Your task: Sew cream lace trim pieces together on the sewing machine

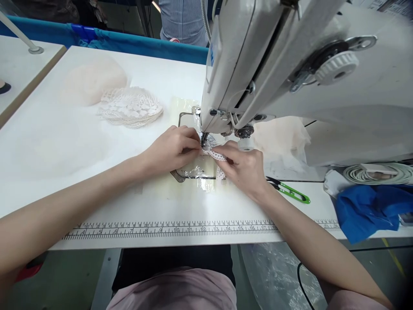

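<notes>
A strip of white lace trim (217,155) lies under the presser foot (204,138) of a sewing machine (232,64). My left hand (176,146) is closed just left of the foot, its fingertips pinched at the lace's left end. From the right, my right hand (243,165) pinches the lace between thumb and fingers. A loose end of lace hangs below the right fingers. Both hands rest close to the needle area, over a plate covered with clear tape. What exactly sits between the left fingertips is mostly hidden.
White lace pieces (130,107) are stacked at the left beside sheer pale fabric (93,82). Green thread snips (290,192) lie by my right forearm. A blue cloth (368,211) and coiled cord (380,173) sit at far right. A ruler tape (177,229) runs along the front edge.
</notes>
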A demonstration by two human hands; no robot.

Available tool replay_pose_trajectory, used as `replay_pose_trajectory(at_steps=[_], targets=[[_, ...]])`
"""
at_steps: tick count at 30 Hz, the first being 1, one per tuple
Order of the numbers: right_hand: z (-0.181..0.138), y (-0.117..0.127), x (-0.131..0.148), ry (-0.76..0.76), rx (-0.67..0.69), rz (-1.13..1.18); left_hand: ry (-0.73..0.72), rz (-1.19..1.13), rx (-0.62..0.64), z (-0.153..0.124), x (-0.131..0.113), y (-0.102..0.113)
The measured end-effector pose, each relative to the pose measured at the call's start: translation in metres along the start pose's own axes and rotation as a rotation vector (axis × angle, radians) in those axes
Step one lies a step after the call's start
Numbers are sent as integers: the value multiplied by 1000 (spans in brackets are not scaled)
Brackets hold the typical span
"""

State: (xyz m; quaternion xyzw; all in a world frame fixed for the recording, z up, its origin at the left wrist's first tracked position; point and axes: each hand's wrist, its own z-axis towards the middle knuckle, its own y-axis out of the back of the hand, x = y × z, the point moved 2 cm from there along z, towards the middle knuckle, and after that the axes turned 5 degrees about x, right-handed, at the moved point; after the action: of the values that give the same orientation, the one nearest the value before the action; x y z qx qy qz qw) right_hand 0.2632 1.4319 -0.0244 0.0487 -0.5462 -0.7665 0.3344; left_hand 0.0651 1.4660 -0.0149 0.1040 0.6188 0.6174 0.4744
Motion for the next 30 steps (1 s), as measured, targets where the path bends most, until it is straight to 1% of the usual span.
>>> replay_pose_trajectory(at_steps=[2, 5, 7, 9, 12, 17, 22, 30], targets=[[-1, 1, 3, 106, -5, -34, -91, 185, -53, -9, -4, -4], [-3, 3, 9, 257, -12, -104, -204, 499, -124, -25, -17, -9], [-4, 4, 11, 312, 12, -127, -218, 644, -116, -33, -26, -12], [-6, 4, 12, 335, 41, -134, -190, 714, -88, -37, -33, -12], [-7, 4, 11, 338, 71, -144, -171, 728, -82, -38, -37, -12], [-8, 5, 10, 321, 89, -160, -183, 728, -51, -34, -35, -10], [-8, 4, 10, 315, 79, -169, -179, 720, -57, -35, -35, -7], [-4, 3, 10, 302, 66, -194, -151, 722, -39, -31, -28, -10]])
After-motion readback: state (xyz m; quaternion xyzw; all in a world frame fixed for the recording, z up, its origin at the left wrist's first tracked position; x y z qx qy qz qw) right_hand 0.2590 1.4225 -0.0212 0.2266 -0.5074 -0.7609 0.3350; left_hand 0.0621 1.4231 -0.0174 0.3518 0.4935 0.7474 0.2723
